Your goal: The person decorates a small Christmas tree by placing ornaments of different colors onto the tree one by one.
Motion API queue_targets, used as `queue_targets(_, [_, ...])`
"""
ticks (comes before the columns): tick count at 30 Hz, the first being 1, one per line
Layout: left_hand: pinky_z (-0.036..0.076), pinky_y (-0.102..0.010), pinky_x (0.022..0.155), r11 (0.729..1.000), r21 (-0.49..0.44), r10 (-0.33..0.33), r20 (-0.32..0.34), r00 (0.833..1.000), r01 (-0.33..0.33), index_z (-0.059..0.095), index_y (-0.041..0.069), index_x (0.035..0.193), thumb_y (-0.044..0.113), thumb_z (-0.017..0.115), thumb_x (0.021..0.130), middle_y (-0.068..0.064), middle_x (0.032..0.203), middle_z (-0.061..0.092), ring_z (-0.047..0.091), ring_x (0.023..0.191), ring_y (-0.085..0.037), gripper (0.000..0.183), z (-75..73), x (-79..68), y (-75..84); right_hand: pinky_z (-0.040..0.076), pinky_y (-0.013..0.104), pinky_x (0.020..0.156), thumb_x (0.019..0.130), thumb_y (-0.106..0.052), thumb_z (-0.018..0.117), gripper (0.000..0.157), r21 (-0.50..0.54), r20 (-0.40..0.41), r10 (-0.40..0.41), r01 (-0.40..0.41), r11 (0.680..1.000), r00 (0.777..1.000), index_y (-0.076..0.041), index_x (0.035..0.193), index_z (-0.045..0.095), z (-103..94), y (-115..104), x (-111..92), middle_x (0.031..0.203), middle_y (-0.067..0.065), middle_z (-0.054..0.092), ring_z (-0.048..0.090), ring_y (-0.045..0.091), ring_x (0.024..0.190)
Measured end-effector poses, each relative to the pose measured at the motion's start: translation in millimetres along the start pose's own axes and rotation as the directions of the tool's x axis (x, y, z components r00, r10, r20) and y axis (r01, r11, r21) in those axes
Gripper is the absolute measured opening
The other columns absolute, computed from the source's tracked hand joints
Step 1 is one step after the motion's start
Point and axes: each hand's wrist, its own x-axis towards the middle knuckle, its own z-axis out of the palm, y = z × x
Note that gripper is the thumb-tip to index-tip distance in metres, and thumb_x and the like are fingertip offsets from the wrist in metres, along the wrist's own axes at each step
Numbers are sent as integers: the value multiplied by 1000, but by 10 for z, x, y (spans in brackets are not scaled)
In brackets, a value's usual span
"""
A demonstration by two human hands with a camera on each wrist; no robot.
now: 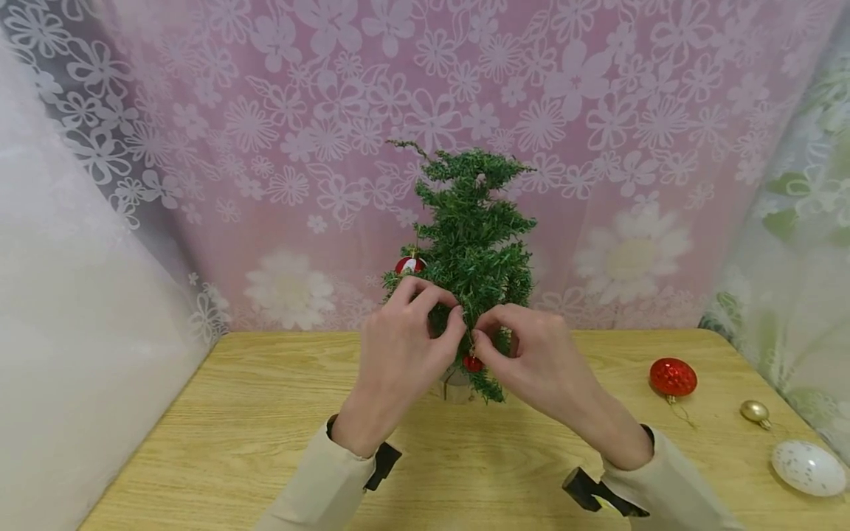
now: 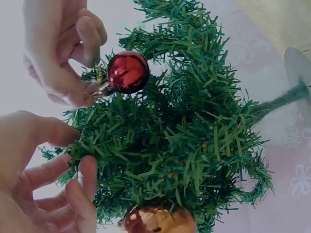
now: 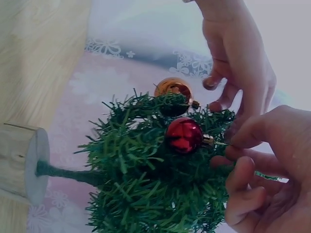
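A small artificial Christmas tree (image 1: 474, 221) stands at the table's far side, its top bent to the left. Low on its front hangs a shiny red Christmas ball (image 1: 473, 363), seen larger in the left wrist view. My right hand (image 1: 534, 354) pinches the ball's thin gold string close to the cap, thumb against forefinger. Just left of it, my left hand (image 1: 408, 339) has thumb and forefinger curled together at the branch, where the string runs up to them. Green needles partly hide those fingertips. A gold ball (image 3: 172, 90) hangs nearby, and a red and white ball (image 1: 410, 264) higher left.
To the right on the wooden table (image 1: 265, 413) lie a red glittery ornament (image 1: 674, 377), a small gold ball (image 1: 754, 411) and a white speckled egg-shaped ornament (image 1: 808, 468). The tree's pale round base (image 3: 36, 165) rests on the tabletop. A pink flowered curtain (image 1: 319, 147) hangs behind.
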Motion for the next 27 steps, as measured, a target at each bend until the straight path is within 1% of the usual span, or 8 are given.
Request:
queue_targets(4, [39, -19, 47, 1000, -13, 15, -31, 999, -15, 76, 20, 96, 24, 68, 96, 1, 98, 67, 54, 57, -5, 9, -32, -11, 6, 39, 19, 49, 91, -7, 71, 8, -5, -10, -46, 46, 999, 999, -15, 93, 74, 9, 22, -44, 84, -5, 67, 39, -5, 52])
queue_targets(7, [38, -18, 46, 999, -16, 29, -47, 998, -30, 77, 19, 103, 27, 68, 97, 0, 100, 67, 57, 59, -6, 13, -35, -13, 20, 39, 16, 51, 92, -8, 70, 7, 26, -46, -93, 94, 995, 995, -14, 95, 73, 9, 37, -92, 92, -4, 68, 43, -5, 56])
queue_targets(9, [36, -17, 45, 999, -10, 41, -53, 998, -42, 77, 19, 107, 28, 68, 98, -1, 101, 67, 56, 58, -6, 16, -30, -11, 27, 38, 13, 51, 91, -5, 71, 10, 48, -82, -125, 129, 990, 989, -13, 96, 73, -8, 48, -124, 97, -3, 69, 46, -4, 58])
queue_targets(12, [32, -16, 44, 998, 3, 55, -55, 997, -55, 78, 20, 110, 29, 69, 99, -1, 102, 68, 52, 55, -5, 17, -7, -19, 29, 38, 10, 51, 85, 2, 74, 19, 53, -132, -163, 172, 984, 978, -12, 98, 74, -67, 72, -184, 102, 0, 71, 50, -3, 60])
queue_targets(16, [28, -16, 44, 997, 34, 69, -59, 996, -67, 78, 21, 112, 30, 69, 99, 0, 104, 67, 46, 51, -4, 18, 21, -29, 31, 41, 11, 53, 77, 9, 76, 29, 33, -180, -194, 203, 979, 964, -11, 98, 74, -179, 128, -276, 101, 2, 72, 54, 0, 63])
queue_targets(18, [27, -16, 44, 996, 51, 80, -61, 995, -77, 78, 21, 114, 29, 69, 99, 0, 104, 67, 43, 49, -3, 19, 32, -28, 34, 44, 11, 54, 77, 9, 75, 29, 25, -193, -190, 198, 980, 963, -10, 99, 74, -242, 171, -329, 99, 2, 72, 55, 0, 65])
queue_targets(21, [26, -16, 43, 993, 69, 97, -66, 993, -93, 79, 21, 114, 28, 69, 99, 0, 104, 67, 45, 50, -4, 19, 39, -22, 43, 46, 11, 58, 78, 7, 75, 30, -3, -196, -165, 167, 986, 967, -11, 102, 75, -339, 252, -406, 96, 1, 72, 55, -2, 68])
queue_targets(27, [27, -16, 43, 992, 82, 102, -73, 992, -96, 79, 21, 105, 26, 71, 98, 1, 103, 68, 51, 53, -5, 12, 30, -31, 46, 47, 10, 61, 76, 7, 77, 34, -113, -184, -116, 96, 989, 976, -13, 103, 74, -526, 515, -520, 89, -2, 71, 56, -5, 72])
